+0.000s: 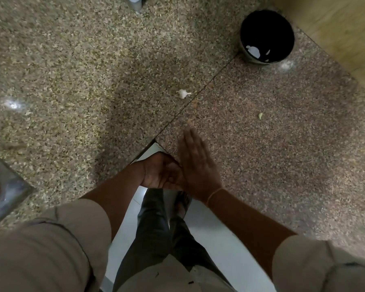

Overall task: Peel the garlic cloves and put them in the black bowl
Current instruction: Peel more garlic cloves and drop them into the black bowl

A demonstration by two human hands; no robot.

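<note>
Your two hands meet at the lower middle of the frame, just past the corner edge of the speckled stone surface (72, 70). Your right hand (198, 165) is flat, its fingers (190, 140) straight, released and pointing toward the top of the frame, and its palm lies against your left hand (160, 173). The left fingers are curled inward under that palm; whether they grasp anything between the two hands cannot be told, since the right hand covers the spot. A thin orange thread (214, 194) circles your right wrist. The black bowl (268, 28) stands at the upper right of the surface, well apart from your hands, with a few white garlic pieces (253, 51) lying in its bottom. A white garlic piece with a pointed tail (182, 94) lies on the surface just above the centre, between your hands and the bowl. A small yellowish clove (260, 116) lies alone right of centre. A pale wooden panel (335, 28) fills the upper right corner beyond the bowl, and a white floor (209, 228) shows below your forearms.
</note>
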